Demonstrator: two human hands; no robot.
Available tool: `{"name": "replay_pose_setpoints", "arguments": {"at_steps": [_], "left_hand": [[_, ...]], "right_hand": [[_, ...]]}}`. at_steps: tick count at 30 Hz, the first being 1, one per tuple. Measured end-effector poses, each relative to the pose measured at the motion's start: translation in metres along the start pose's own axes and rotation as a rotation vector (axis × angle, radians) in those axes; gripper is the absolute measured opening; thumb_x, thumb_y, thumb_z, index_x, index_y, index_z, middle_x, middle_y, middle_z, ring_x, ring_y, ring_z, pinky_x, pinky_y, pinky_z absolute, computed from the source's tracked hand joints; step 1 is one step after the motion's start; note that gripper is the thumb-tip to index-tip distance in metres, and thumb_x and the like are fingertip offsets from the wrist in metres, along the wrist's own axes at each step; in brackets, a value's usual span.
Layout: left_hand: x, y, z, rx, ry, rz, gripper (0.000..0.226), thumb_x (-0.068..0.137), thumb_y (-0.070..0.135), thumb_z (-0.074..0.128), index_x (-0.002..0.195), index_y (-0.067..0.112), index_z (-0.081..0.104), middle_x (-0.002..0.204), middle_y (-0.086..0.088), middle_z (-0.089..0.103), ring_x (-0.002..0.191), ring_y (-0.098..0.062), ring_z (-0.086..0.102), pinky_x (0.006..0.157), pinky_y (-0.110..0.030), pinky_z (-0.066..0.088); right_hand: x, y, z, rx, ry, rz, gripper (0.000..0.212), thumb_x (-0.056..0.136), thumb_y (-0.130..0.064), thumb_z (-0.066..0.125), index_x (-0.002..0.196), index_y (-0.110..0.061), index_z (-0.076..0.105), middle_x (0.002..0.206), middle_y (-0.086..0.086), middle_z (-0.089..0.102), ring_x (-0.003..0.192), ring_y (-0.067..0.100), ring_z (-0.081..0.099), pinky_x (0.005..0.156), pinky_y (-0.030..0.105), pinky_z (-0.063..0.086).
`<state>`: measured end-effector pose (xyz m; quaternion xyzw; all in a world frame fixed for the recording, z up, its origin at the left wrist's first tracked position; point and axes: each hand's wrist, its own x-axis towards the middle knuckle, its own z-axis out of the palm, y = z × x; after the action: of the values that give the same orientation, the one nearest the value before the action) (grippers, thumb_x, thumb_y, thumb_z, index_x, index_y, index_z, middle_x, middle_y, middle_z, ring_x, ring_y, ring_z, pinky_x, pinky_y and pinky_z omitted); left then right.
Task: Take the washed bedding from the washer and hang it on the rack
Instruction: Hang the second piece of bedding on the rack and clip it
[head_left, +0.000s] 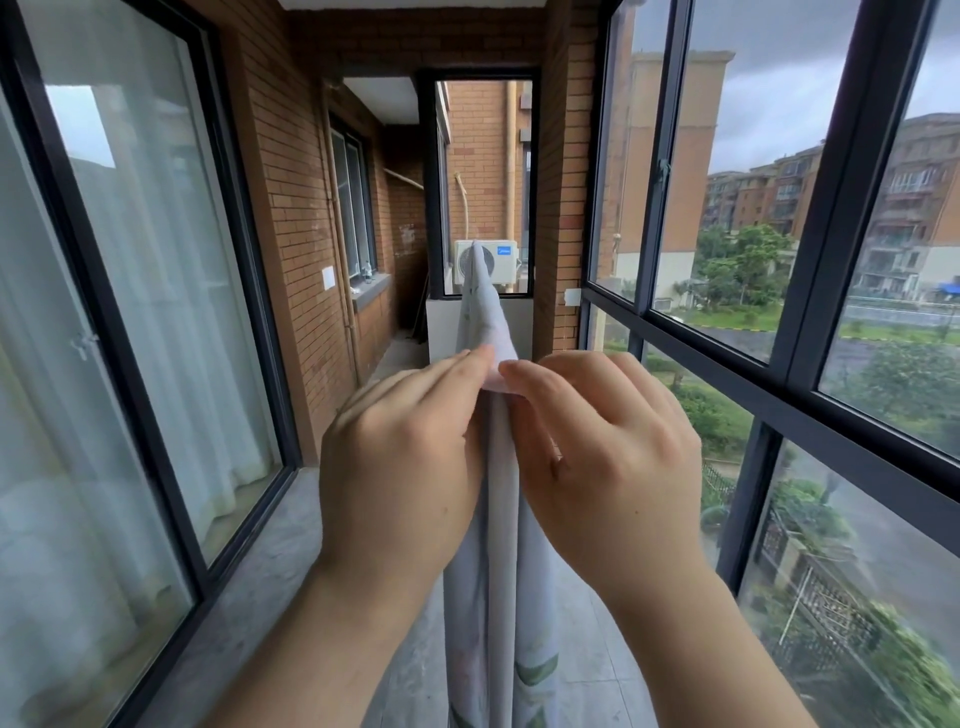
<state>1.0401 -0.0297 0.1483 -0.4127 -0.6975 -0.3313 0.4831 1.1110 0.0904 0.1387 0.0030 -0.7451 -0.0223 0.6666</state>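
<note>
Far to the left of the hands, a sliding door with dark frames is standing, with pale curtains showing behind its glass. Beyond it, a brick wall is running away from the viewer along the left side.

The left hand is reaching forward with the back of the hand up. Its fingers are lying straight and close together, and their tips are pressing on the left side of the sheet's top fold. The thumb is hidden under the hand, so the grip cannot be judged fully; the hand is at least touching the cloth.

Between the two hands, the sheet is hanging in a narrow doubled band. It is pale grey-blue, with green leaf print showing low down below the wrists. Its top edge is running away from the fingertips toward the far end of the balcony. What is carrying the fold is covered by the cloth.

Beyond the fingertips, behind the far window, an air conditioner is sitting.

The right hand is mirroring the left one. Its fingers are curling over the fold and pinching a pale pink corner of the sheet just beside the left fingertips.

To the right of the right hand, windows with dark frames are showing trees and apartment blocks.
</note>
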Motion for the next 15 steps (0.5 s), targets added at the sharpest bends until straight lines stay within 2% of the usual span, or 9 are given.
{"name": "replay_pose_setpoints", "arguments": {"at_steps": [4, 8, 11, 13, 15], "left_hand": [[0.001, 0.001, -0.004, 0.005, 0.014, 0.008, 0.032, 0.085, 0.0, 0.066, 0.114, 0.012, 0.074, 0.098, 0.0, 0.077, 0.079, -0.021, 0.072, 0.066, -0.029, 0.054], [-0.004, -0.001, -0.005, 0.033, -0.044, 0.01, 0.042, 0.08, -0.003, 0.056, 0.117, 0.009, 0.072, 0.11, -0.005, 0.075, 0.092, -0.023, 0.073, 0.073, -0.036, 0.06], [-0.005, -0.005, -0.004, -0.002, -0.05, -0.009, 0.046, 0.078, -0.005, 0.055, 0.119, 0.008, 0.071, 0.115, -0.007, 0.072, 0.098, -0.023, 0.073, 0.072, -0.04, 0.061], [-0.005, -0.002, -0.003, -0.013, -0.035, -0.016, 0.046, 0.078, -0.004, 0.053, 0.118, 0.008, 0.072, 0.114, -0.009, 0.073, 0.095, -0.024, 0.074, 0.068, -0.039, 0.061], [-0.004, 0.002, -0.005, 0.019, -0.061, -0.027, 0.046, 0.078, -0.001, 0.052, 0.118, 0.007, 0.072, 0.105, -0.01, 0.075, 0.081, -0.026, 0.074, 0.058, -0.031, 0.057]], "right_hand": [[-0.003, 0.004, -0.001, -0.01, 0.019, 0.017, 0.012, 0.092, -0.008, 0.065, 0.091, -0.009, 0.077, 0.08, 0.003, 0.069, 0.066, 0.03, 0.06, 0.056, 0.041, 0.047], [-0.01, 0.01, -0.005, 0.002, -0.006, 0.045, 0.012, 0.091, -0.003, 0.066, 0.095, -0.004, 0.076, 0.083, 0.007, 0.069, 0.069, 0.031, 0.062, 0.058, 0.041, 0.049], [-0.01, 0.007, -0.007, -0.003, -0.023, 0.056, 0.01, 0.092, -0.004, 0.065, 0.093, -0.003, 0.075, 0.075, 0.008, 0.063, 0.063, 0.032, 0.057, 0.054, 0.04, 0.047], [-0.011, 0.005, -0.008, -0.008, -0.024, 0.071, 0.012, 0.094, -0.005, 0.064, 0.09, -0.002, 0.075, 0.07, 0.009, 0.058, 0.057, 0.031, 0.053, 0.049, 0.039, 0.044], [-0.011, 0.006, -0.011, -0.004, -0.024, 0.088, 0.016, 0.096, -0.008, 0.062, 0.089, -0.001, 0.074, 0.068, 0.009, 0.056, 0.056, 0.032, 0.052, 0.048, 0.039, 0.043]]}}
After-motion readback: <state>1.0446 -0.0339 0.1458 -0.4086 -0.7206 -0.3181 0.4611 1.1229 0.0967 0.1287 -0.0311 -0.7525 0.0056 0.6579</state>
